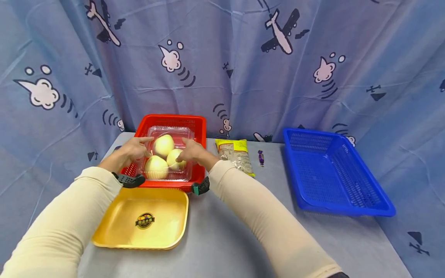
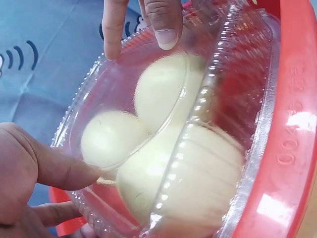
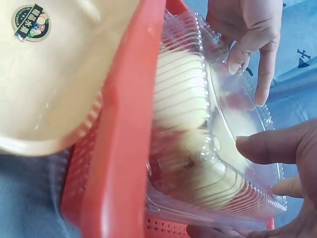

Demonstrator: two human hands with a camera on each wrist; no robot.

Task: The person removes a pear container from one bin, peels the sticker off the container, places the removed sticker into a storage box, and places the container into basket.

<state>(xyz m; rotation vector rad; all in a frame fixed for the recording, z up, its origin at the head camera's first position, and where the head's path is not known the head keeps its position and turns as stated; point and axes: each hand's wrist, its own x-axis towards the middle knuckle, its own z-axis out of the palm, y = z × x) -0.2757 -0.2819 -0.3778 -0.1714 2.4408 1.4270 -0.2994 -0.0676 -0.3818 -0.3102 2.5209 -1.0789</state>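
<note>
A clear plastic clamshell box (image 1: pixel 187 174) with three pale yellow pears (image 1: pixel 164 145) inside is at the red basket (image 1: pixel 202 135), overlapping its opening in the head view. My left hand (image 1: pixel 133 150) holds the box's left side, its thumb over the lid and its other fingers along the side. On the opposite side my right hand (image 1: pixel 195 151) grips the box, with the thumb (image 3: pixel 267 148) over the lid and fingers down at the edge. The lid (image 2: pixel 173 119) lies over the pears. Parts of the fingers are hidden behind the box.
A gold tray (image 1: pixel 163 224) with a round fruit label stands in front of the red basket. Right of the basket lie a yellow-and-clear packet (image 1: pixel 240 154) and a small purple-wrapped candy (image 1: pixel 261 158). A blue basket (image 1: pixel 347 210) is at the table's right, with a patterned curtain (image 1: pixel 222 69) behind.
</note>
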